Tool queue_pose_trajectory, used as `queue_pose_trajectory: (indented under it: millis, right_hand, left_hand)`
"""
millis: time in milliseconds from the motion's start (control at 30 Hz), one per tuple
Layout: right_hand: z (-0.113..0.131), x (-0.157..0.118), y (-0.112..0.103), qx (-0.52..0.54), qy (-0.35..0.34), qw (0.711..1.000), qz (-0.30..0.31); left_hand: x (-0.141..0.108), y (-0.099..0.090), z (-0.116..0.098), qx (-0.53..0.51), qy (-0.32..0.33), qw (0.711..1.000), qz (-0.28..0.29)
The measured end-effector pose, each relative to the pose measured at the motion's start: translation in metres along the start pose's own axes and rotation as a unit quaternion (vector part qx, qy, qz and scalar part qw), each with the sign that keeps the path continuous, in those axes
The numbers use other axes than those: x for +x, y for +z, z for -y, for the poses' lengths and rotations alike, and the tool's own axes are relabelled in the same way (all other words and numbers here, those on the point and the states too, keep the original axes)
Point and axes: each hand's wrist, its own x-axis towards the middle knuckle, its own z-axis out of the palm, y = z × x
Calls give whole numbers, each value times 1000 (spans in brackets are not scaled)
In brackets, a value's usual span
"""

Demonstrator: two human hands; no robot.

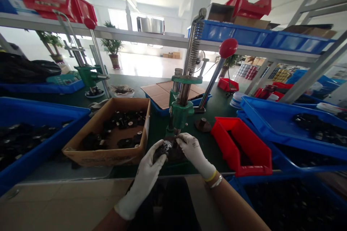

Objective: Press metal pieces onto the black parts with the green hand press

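Observation:
My left hand (151,168), in a white glove, is closed around a small black part with a silvery metal face (166,147). My right hand (193,150), gloved the same way, has its fingers pinched together at the base of the green hand press (182,112), just under its ram. Whatever lies between those right fingertips is too small or hidden to make out. The press stands directly in front of both hands, its red-knobbed lever (217,66) slanting up to the right. The black part is held beside the press's foot, low over the table's front edge.
Left of my hands stands a cardboard box (108,157) of black parts, with a blue tray (73,110) beyond it. To the right are a red bin (252,169) and stacked blue trays (271,130). A second press (88,77) stands back left, below an overhead shelf (168,38).

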Motion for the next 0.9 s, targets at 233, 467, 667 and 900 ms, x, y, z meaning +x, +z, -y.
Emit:
queue_pose_trajectory:
  millis: [233,467,667,900]
  right_hand:
    - [0,-11,-10,-3,-1,1000,-9]
    - [3,-24,-27,9,26,999,-36]
    - [0,-40,-41,-2,27,999,-46]
    - [53,-41,-87,-46,-74,986,-140]
  left_hand:
    - [25,14,-5,-35,22,999,-36]
    - [47,22,-1,-27,42,999,6]
    - [55,22,2,33,70,997,26]
    - [59,17,4,139,137,979,50]
